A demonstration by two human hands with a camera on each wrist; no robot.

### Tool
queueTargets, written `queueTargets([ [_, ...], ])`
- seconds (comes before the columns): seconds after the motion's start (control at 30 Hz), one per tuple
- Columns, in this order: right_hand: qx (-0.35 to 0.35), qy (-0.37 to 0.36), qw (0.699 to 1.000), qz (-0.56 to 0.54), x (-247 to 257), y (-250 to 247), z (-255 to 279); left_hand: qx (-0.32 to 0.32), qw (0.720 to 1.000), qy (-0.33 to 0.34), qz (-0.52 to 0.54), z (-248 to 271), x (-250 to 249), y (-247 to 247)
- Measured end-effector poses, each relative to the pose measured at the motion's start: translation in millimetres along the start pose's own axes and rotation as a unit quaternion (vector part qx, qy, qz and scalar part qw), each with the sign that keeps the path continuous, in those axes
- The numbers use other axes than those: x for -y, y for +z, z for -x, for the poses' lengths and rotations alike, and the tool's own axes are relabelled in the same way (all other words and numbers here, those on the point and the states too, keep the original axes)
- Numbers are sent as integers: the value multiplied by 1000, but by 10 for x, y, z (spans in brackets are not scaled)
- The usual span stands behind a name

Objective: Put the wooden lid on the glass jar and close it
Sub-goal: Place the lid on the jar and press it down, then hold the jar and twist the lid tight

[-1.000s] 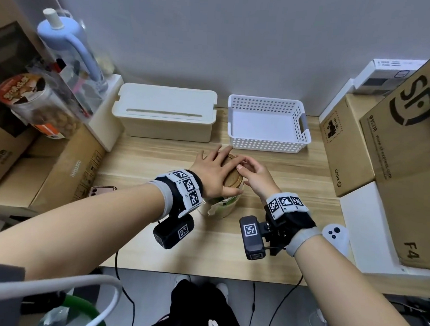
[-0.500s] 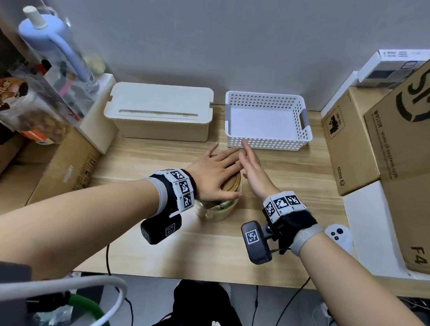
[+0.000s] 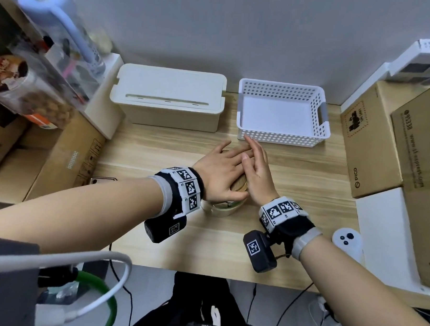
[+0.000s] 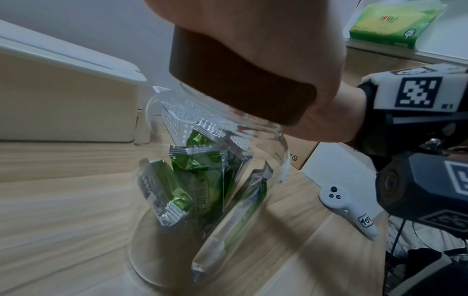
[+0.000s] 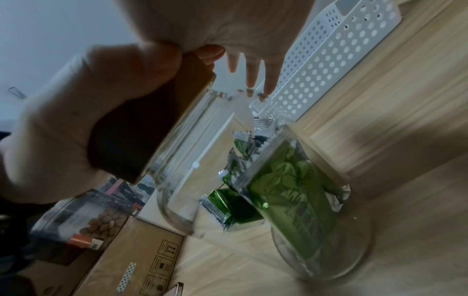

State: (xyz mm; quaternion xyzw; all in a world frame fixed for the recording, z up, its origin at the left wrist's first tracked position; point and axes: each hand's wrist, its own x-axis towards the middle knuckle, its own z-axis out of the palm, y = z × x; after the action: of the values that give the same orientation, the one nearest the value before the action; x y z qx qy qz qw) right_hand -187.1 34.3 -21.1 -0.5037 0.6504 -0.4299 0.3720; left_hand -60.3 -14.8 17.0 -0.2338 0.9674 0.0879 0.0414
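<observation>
The glass jar (image 3: 221, 208) stands mid-table with green foil packets (image 4: 200, 180) inside. The wooden lid (image 3: 238, 187) sits on its mouth and shows as a dark band in the left wrist view (image 4: 240, 86) and the right wrist view (image 5: 142, 130). My left hand (image 3: 221, 168) lies flat on the lid, palm down, fingers straight. My right hand (image 3: 256, 167) lies flat too, resting over the left hand's fingers and on the lid's right side. Its fingertips (image 5: 253, 80) point at the basket. Most of the lid top is hidden under both hands.
A white perforated basket (image 3: 281, 116) and a cream lidded box (image 3: 167, 98) stand just behind the jar. Cardboard boxes (image 3: 369, 146) line the right side, another (image 3: 64, 160) the left. A white controller (image 3: 346, 242) lies near the right front edge, a phone (image 3: 103, 180) at left.
My right hand has gone from curled fingers at the lid's edge to lying flat, and has slid over the left hand's fingers. The left hand stays flat on the lid.
</observation>
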Motion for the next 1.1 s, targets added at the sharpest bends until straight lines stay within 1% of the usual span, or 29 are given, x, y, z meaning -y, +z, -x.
queueTargets([
  [0.07,-6,-2,1000,-1,16,1,12,1,1000,-1,0,1,3,2],
  [0.17,-5,23,999,23,83,-22,33,3,1000,-1,1,-11,7,3],
  [0.2,-7,31,998,59,108,-40,40,12,1000,-3,1,-13,12,3],
  [0.23,-9,29,992,123,158,-76,47,21,1000,-4,-2,-15,15,-4],
  [0.27,-8,16,980,199,217,-116,42,33,999,-3,-3,-18,22,-21],
  [0.33,16,-48,948,314,375,-176,35,40,999,4,11,-6,11,-57],
  [0.4,71,-117,920,368,528,-161,37,0,999,31,31,7,-28,-55],
  [0.47,132,-160,890,407,598,-81,37,-33,996,48,64,-9,-57,-3],
  [0.53,160,-176,874,425,578,-1,46,-11,995,27,99,-38,-30,124],
  [0.6,151,-176,876,423,539,32,37,-22,991,2,130,-56,23,221],
  [0.63,142,-177,878,421,530,37,38,-28,991,1,133,-57,33,231],
  [0.7,126,-183,882,414,526,43,43,-23,993,12,115,-51,25,216],
  [0.8,118,-185,888,404,514,58,49,-34,996,12,84,-52,31,201],
  [0.9,116,-180,888,408,499,59,43,-33,997,6,69,-53,36,222],
  [1.0,124,-170,885,415,501,57,46,-16,996,8,93,-57,13,209],
  [1.1,133,-165,882,422,525,64,66,-29,996,19,79,-47,-3,187],
])
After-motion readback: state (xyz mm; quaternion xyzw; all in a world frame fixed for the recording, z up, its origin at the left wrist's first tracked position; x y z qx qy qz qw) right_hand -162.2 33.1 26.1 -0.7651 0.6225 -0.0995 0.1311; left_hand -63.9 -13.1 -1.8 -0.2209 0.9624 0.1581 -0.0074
